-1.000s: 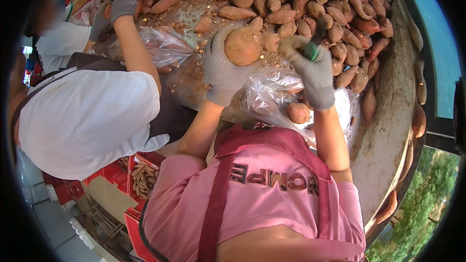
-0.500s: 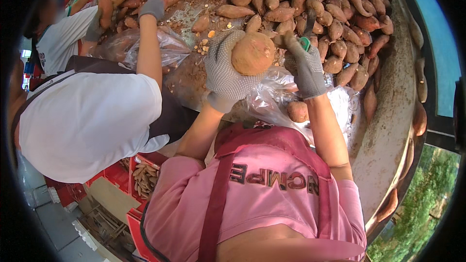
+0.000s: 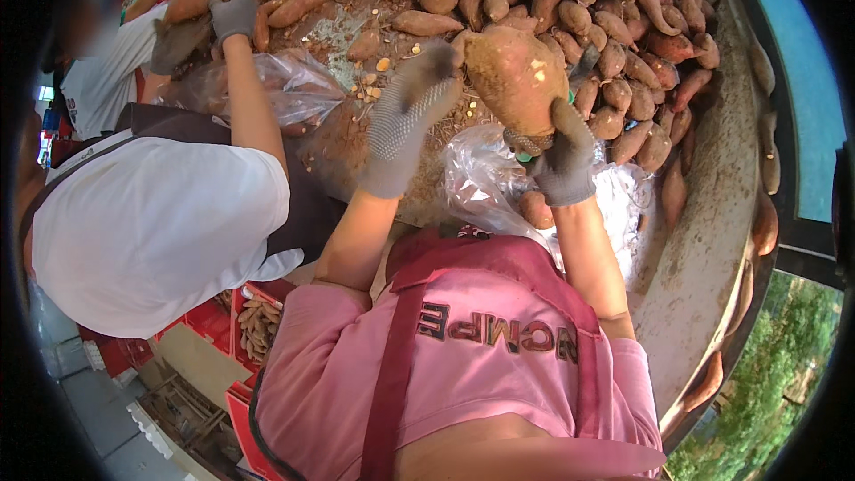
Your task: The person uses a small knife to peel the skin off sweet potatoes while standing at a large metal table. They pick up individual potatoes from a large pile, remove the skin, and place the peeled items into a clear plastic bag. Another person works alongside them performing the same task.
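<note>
A large, soil-dusted sweet potato (image 3: 517, 80) with a few pale cut spots is held up between my gloved hands. My left hand (image 3: 411, 111), in a grey dotted glove, has its somewhat blurred fingers closed at the tapered left end. From the lower right my right hand (image 3: 566, 156) grips it, thumb on the near side and fingers underneath. A small knife with green handle parts also sits in that hand; its dark blade (image 3: 585, 62) sticks up behind the sweet potato. Below lies a clear plastic bag (image 3: 476, 165), with another sweet potato (image 3: 536, 209) at it.
A big heap of sweet potatoes (image 3: 623, 44) covers the table's far and right side, bounded by a curved rim (image 3: 704, 276). Small cut pieces (image 3: 370, 85) lie on the soiled surface. At left a co-worker in a white shirt (image 3: 160, 223) handles sweet potatoes. Red crates (image 3: 211, 325) stand below.
The sweet potato has turned and moved right from my left palm, so its broad side and cut spots show. My right hand has come onto it. The co-worker's gloved hand moved left.
</note>
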`<state>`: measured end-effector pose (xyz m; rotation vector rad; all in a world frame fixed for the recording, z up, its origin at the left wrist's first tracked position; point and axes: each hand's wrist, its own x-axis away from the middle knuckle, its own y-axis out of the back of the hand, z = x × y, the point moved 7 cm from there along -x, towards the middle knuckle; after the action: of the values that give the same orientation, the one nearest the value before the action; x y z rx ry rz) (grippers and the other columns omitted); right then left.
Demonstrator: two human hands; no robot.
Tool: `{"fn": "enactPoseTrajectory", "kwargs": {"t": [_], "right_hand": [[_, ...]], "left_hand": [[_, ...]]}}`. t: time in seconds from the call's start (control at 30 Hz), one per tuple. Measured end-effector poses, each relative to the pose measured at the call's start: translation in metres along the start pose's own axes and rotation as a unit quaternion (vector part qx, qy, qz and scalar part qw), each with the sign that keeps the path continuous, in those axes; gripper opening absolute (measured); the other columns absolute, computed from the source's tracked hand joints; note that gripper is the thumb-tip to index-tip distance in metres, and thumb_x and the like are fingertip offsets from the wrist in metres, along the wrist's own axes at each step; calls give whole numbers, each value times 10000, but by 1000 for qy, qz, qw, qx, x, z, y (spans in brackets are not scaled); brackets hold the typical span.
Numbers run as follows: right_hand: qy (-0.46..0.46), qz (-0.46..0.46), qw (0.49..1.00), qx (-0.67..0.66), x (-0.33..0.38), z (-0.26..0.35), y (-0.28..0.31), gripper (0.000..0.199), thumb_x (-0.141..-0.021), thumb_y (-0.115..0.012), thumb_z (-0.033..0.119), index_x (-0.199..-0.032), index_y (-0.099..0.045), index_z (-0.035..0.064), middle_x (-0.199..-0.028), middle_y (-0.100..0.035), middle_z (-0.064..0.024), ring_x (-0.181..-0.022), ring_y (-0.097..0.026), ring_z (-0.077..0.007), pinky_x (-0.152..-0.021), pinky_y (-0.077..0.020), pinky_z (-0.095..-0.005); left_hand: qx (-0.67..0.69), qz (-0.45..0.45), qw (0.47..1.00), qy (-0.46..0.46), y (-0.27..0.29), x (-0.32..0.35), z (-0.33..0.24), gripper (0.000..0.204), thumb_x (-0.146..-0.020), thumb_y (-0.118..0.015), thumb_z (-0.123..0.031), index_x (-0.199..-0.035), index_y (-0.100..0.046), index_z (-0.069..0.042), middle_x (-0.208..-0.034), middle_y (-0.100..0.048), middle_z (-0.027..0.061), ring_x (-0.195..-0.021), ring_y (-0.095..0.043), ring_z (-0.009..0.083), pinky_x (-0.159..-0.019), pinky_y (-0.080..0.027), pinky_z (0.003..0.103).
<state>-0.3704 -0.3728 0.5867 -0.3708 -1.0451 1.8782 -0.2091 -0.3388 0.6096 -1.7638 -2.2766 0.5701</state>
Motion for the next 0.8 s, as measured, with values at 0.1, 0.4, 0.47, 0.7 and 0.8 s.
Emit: {"fn": "enactPoseTrajectory", "kwargs": {"t": [0.1,0.4,0.47,0.7,0.8], "right_hand": [[10,2,994,112,4,-2,-20,652,-740,-708,165,-1293,-396,19,-1196,-533,-123,-1035,-555,-197,-868,-464,-296],[237,-60,741,625,9,34,-24,432,-804,-659,168,-1156,-487,-14,-1007,-591,-164,-917,-582,-254,-784,-465,-327],[342,0,653,676,18,41,-45,245,-885,-500,96,-1117,-516,19,-961,-574,-180,-862,-568,-335,-745,-455,-382],[351,90,359,860,13,29,-64,358,-720,-550,87,-1077,-540,104,-854,-537,-92,-819,-537,-277,-735,-420,-384],[362,100,360,854,11,29,-67,358,-714,-553,88,-1071,-541,108,-852,-535,-91,-806,-535,-276,-733,-422,-387]], "left_hand": [[-4,4,999,47,-9,7,40,577,-781,-705,-228,-1241,-433,-10,-1168,-508,67,-1084,-489,160,-933,-409,300],[-319,-82,928,-176,12,7,5,711,-545,-857,-202,-1125,-490,-20,-1051,-567,117,-962,-565,230,-856,-462,344],[-397,-73,890,-210,9,10,-5,723,-530,-863,-219,-1120,-496,-18,-1036,-575,125,-938,-572,248,-839,-463,349],[-429,-11,886,-175,9,10,-6,744,-502,-868,-291,-1100,-515,-24,-1006,-593,135,-914,-587,273,-802,-473,360],[-449,-20,877,-170,4,15,-7,766,-473,-873,-331,-1087,-526,-33,-984,-605,134,-898,-597,279,-787,-481,360]]}}
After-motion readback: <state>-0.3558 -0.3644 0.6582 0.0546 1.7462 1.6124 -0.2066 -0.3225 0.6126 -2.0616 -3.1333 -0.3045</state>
